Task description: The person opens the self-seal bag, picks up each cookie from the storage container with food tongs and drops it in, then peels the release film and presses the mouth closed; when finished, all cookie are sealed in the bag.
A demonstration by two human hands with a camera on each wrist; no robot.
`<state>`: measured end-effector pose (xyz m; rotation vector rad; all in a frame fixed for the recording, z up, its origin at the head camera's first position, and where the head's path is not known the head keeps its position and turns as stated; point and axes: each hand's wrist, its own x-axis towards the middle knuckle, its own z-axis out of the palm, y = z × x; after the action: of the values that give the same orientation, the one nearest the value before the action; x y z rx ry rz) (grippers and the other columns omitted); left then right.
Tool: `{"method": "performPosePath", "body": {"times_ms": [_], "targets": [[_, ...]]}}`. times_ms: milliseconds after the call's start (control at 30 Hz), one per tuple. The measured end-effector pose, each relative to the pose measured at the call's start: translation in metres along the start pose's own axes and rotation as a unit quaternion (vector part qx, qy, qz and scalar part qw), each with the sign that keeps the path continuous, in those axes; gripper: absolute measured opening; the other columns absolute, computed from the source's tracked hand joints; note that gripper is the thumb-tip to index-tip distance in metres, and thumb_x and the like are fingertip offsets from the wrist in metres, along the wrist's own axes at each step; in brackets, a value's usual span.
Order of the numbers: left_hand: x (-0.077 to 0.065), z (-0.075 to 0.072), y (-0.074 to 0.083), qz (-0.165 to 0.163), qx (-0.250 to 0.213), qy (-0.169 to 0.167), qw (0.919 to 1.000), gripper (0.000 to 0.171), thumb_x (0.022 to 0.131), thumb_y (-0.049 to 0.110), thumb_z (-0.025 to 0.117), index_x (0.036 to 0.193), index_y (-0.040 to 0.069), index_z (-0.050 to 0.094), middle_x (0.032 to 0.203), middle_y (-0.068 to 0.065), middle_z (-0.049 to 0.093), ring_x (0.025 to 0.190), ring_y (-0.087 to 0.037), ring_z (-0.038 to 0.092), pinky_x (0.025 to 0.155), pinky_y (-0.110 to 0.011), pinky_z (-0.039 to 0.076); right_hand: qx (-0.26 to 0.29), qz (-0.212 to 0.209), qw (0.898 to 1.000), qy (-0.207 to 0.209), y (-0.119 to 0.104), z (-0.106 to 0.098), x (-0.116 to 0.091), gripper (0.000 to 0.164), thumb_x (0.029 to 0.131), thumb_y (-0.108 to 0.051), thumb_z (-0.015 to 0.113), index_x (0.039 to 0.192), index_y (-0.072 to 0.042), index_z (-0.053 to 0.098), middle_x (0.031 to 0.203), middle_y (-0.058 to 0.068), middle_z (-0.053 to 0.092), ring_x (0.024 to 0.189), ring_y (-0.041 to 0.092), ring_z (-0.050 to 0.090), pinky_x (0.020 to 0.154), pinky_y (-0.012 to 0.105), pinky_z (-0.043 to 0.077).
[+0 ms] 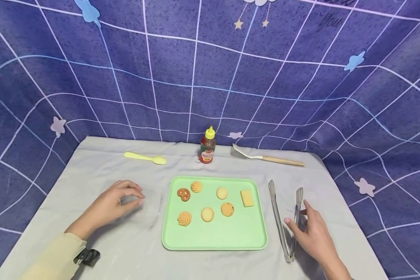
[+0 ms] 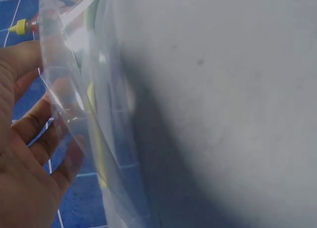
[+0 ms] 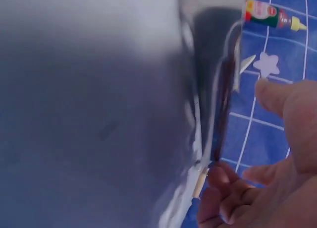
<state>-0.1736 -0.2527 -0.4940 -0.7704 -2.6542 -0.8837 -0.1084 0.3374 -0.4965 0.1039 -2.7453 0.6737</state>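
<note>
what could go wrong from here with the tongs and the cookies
The right grip is close to the metal tongs, so a clumsy pickup might knock them into the green tray. The chocolate-chip cookie lies very near the plain round cookie behind it, so picking one could nudge the other. The squeeze bottle stands upright behind the tray and might tip if bumped.

Up between one and two o'clock, there's "You" (image 1: 330,20) in dark script on the blue backdrop (image 1: 217,70), another word above, cropped, and at dial centre, bottle (image 1: 208,144) label (image 1: 207,154) too small to read
</note>
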Motion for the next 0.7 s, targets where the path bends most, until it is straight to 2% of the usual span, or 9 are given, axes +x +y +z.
{"method": "performPosePath", "body": {"times_ms": [100, 200, 267, 367, 533, 700], "targets": [[0.001, 0.0, 0.002, 0.001, 0.0, -0.006, 1.0, 0.019, 0.084, 0.013, 0.085, 0.097, 0.024, 0.078, 0.112, 0.006, 0.065, 0.109, -0.02, 0.057, 0.094, -0.041, 0.044, -0.013, 0.035, 0.998, -0.043, 0.0, 0.003, -0.003, 0.107, 0.088, -0.046, 0.079, 0.153, 0.015, 0.019, 0.124, 0.038, 0.051, 0.11, 0.052, 0.053, 0.086, 0.065, 0.045], [0.001, 0.0, 0.004, -0.002, 0.0, -0.009, 1.0, 0.016, 0.085, 0.014, 0.084, 0.097, 0.023, 0.078, 0.112, 0.007, 0.065, 0.109, -0.02, 0.058, 0.094, -0.043, 0.045, -0.028, 0.062, 0.994, -0.083, -0.004, 0.008, 0.0, 0.119, 0.088, -0.055, 0.075, 0.155, 0.013, 0.005, 0.132, 0.046, 0.038, 0.117, 0.059, 0.047, 0.09, 0.068, 0.044], [0.004, 0.003, 0.005, -0.002, -0.003, -0.01, 0.9999, 0.016, 0.086, 0.015, 0.084, 0.098, 0.023, 0.078, 0.112, 0.007, 0.065, 0.109, -0.02, 0.057, 0.094, -0.043, 0.044, -0.039, 0.076, 0.991, -0.108, -0.004, 0.007, 0.002, 0.122, 0.089, -0.056, 0.073, 0.155, 0.013, -0.003, 0.134, 0.048, 0.033, 0.118, 0.061, 0.045, 0.091, 0.068, 0.044], [0.007, 0.006, 0.005, 0.001, -0.006, -0.008, 0.9999, 0.015, 0.085, 0.014, 0.084, 0.097, 0.022, 0.078, 0.111, 0.006, 0.065, 0.108, -0.02, 0.057, 0.094, -0.042, 0.044, -0.042, 0.08, 0.987, -0.129, -0.002, 0.002, 0.006, 0.12, 0.09, -0.045, 0.075, 0.153, 0.012, -0.01, 0.136, 0.048, 0.03, 0.118, 0.062, 0.045, 0.092, 0.067, 0.044], [0.009, 0.006, 0.005, 0.006, -0.002, -0.009, 0.9999, 0.014, 0.085, 0.016, 0.084, 0.096, 0.022, 0.078, 0.11, 0.005, 0.065, 0.107, -0.019, 0.057, 0.093, -0.041, 0.044, -0.054, 0.077, 0.986, -0.137, 0.003, -0.008, 0.003, 0.115, 0.086, -0.032, 0.078, 0.155, 0.012, -0.003, 0.138, 0.045, 0.033, 0.123, 0.061, 0.041, 0.093, 0.069, 0.042], [0.011, 0.002, 0.004, 0.003, 0.001, -0.011, 0.9999, 0.014, 0.085, 0.016, 0.085, 0.096, 0.022, 0.078, 0.11, 0.004, 0.066, 0.106, -0.019, 0.058, 0.092, -0.042, 0.044, -0.056, 0.058, 0.988, -0.13, 0.004, -0.008, 0.001, 0.112, 0.089, -0.045, 0.076, 0.152, 0.019, 0.009, 0.132, 0.048, 0.038, 0.122, 0.063, 0.041, 0.095, 0.07, 0.04]]}}
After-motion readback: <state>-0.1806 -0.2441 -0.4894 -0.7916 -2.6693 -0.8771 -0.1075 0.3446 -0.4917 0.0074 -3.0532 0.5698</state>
